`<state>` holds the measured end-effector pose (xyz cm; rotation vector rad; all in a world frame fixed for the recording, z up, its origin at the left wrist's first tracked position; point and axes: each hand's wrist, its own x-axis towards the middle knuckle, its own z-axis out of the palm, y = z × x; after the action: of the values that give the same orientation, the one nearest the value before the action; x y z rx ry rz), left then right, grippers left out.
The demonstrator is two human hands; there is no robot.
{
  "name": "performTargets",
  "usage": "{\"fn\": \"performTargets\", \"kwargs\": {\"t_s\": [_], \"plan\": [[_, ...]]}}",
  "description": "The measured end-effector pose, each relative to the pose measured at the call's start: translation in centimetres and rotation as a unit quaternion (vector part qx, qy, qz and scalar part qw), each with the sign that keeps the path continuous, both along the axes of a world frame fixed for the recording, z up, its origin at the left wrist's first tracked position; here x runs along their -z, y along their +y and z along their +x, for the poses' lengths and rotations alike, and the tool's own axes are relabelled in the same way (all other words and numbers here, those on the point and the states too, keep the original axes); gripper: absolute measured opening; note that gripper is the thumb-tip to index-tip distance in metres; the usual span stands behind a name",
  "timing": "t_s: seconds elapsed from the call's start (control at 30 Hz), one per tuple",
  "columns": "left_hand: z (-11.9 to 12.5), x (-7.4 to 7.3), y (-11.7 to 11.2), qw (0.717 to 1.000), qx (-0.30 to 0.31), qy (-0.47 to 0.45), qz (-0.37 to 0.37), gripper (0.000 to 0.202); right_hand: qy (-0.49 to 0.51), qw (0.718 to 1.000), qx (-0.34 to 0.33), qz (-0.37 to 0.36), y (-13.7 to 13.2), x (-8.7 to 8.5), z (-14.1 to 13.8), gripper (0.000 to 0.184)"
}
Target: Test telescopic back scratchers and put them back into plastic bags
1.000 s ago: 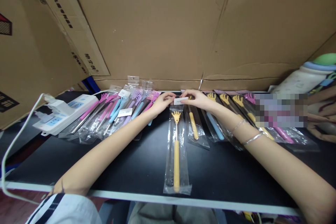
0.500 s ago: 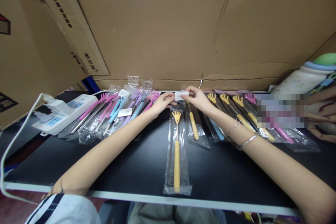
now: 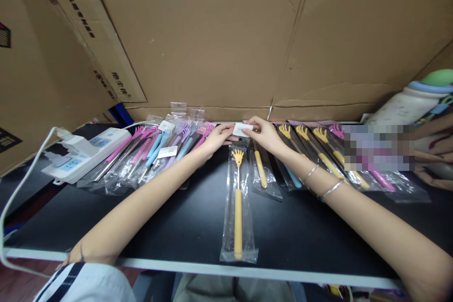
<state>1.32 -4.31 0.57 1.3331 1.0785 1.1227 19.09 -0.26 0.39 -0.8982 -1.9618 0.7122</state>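
Observation:
A yellow back scratcher [image 3: 238, 217] in a clear plastic bag lies on the black table in front of me, claw end away from me. At the top end of this bag is a small white label [image 3: 242, 129]. My left hand [image 3: 218, 140] pinches around the label's left edge, with some fingers stretched below it. My right hand [image 3: 262, 133] is closed on the label's right side, thumb and fingertips together. Just right of the bag lies another bagged yellow back scratcher [image 3: 260, 170], partly under my right hand.
Bagged pink, blue and purple back scratchers [image 3: 164, 144] lie piled to the left, beside a white power strip [image 3: 85, 153]. More bagged back scratchers [image 3: 329, 163] lie to the right. A bottle [image 3: 399, 108] and another person's hand [image 3: 433, 151] are at far right. Cardboard [image 3: 212, 33] walls the back.
The white label has tilted and dropped slightly at its right side between my fingers. Both hands stay nearly in place, and the bagged back scratcher has not moved.

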Motion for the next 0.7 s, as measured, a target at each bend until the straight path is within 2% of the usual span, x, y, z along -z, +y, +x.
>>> {"fn": "performTargets", "kwargs": {"t_s": [0.4, 0.7], "plan": [[-0.1, 0.3, 0.3, 1.0, -0.009, 0.004, 0.006, 0.014, -0.141, 0.988, 0.004, 0.07, -0.2, -0.1, 0.3, 0.013], [-0.1, 0.3, 0.3, 1.0, -0.014, 0.017, 0.022, 0.016, -0.261, 0.955, 0.023, 0.141, -1.0, -0.9, 0.1, 0.005]]}}
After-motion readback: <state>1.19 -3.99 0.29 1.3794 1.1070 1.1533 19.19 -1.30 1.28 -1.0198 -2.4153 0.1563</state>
